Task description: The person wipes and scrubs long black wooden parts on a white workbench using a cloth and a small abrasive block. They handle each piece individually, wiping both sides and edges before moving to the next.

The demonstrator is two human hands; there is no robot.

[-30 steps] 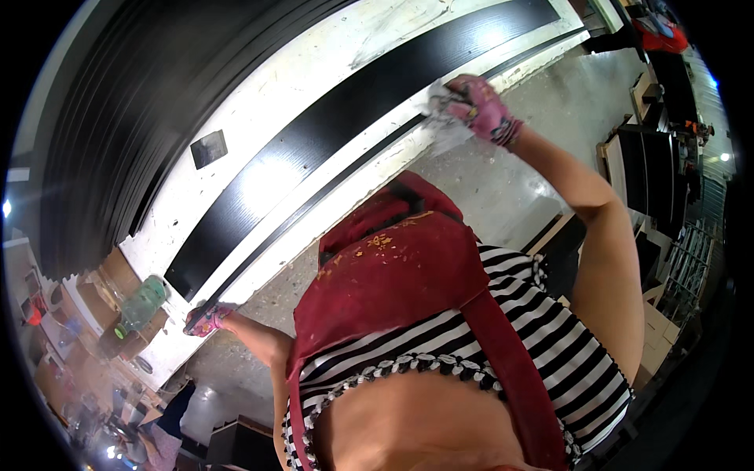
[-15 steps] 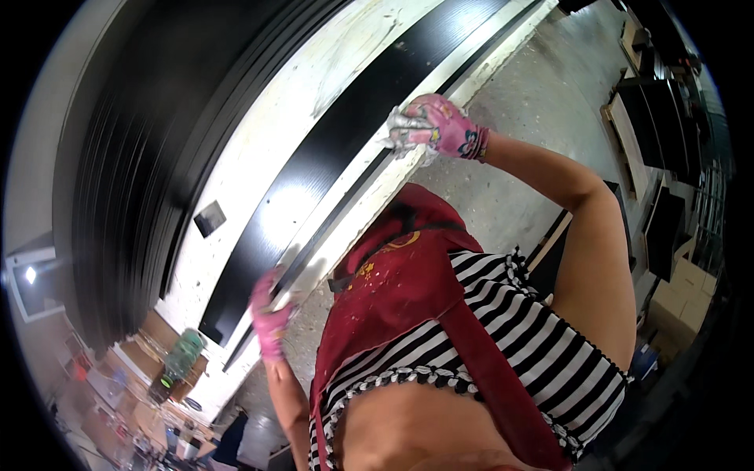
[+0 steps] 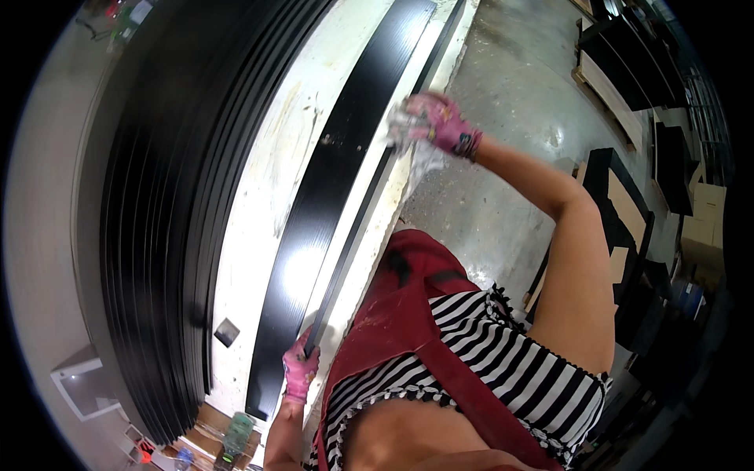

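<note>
My right hand, in a pink patterned glove, is closed around a crumpled white rag and presses it on a narrow black strip. The strip lies lengthwise along the near edge of a paint-stained white table. Lower down, my left hand, gloved in pink too, has its fingers closed around the near end of this strip. A wider glossy black board rests beside the strip, farther from me, with a bright light reflected on it.
A tall stack of black boards stands along the table's far side. A small dark square lies on the tabletop, and a greenish plastic bottle is near its lower end. Black panels on pallets stand on the concrete floor at right.
My left hand, blurred and loosely open near the strip before, is now closed on its end. The right hand with the rag stays on the strip. The whole view has turned.
</note>
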